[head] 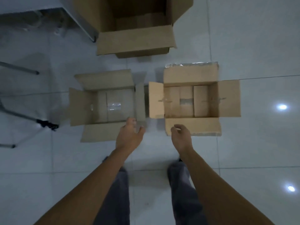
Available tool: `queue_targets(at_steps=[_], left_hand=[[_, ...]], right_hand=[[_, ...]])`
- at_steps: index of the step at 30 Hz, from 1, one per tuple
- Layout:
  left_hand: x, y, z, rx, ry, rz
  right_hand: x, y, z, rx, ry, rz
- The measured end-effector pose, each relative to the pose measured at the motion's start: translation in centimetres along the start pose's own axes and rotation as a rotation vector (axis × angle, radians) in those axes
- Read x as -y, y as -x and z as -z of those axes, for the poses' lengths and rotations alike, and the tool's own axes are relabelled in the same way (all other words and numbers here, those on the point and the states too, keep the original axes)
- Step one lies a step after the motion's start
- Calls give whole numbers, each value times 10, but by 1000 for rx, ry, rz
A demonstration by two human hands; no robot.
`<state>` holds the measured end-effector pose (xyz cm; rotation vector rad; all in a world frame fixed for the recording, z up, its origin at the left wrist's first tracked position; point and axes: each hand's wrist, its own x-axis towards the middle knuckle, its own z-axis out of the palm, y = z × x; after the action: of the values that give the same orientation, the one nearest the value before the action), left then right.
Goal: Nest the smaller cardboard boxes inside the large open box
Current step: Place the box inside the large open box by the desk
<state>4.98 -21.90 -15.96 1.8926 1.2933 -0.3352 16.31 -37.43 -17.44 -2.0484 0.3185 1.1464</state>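
Three open cardboard boxes stand on the tiled floor. The large box (134, 41) is farthest from me at the top, its flaps spread. Two smaller boxes sit side by side nearer me: the left box (84, 104) and the right box (190, 125), both with flaps folded outward and taped bottoms showing. My left hand (129, 135) hovers at the near right corner of the left box, fingers apart, holding nothing. Over the near flap of the right box is my right hand (181, 135), fingers loosely curled and empty.
A table edge (78, 18) and metal legs (19, 69) stand at the upper left, with a stand foot (47, 124) close to the left box. My legs (113, 192) are below. Ceiling lights glare off the glossy floor (259, 143) at right.
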Motion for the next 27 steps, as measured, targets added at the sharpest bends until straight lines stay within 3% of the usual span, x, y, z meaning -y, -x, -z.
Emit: queue_targets(at_steps=[8, 15, 22, 27], left_hand=[[104, -64, 113, 22, -97, 5], [211, -124, 192, 50, -142, 74], [269, -190, 185, 70, -104, 170], [284, -233, 157, 1, -22, 232]], right_hand=[[75, -15, -123, -2, 131, 131], [81, -52, -193, -52, 393, 101], [73, -92, -233, -56, 529, 23], [61, -136, -248, -251, 535, -60]])
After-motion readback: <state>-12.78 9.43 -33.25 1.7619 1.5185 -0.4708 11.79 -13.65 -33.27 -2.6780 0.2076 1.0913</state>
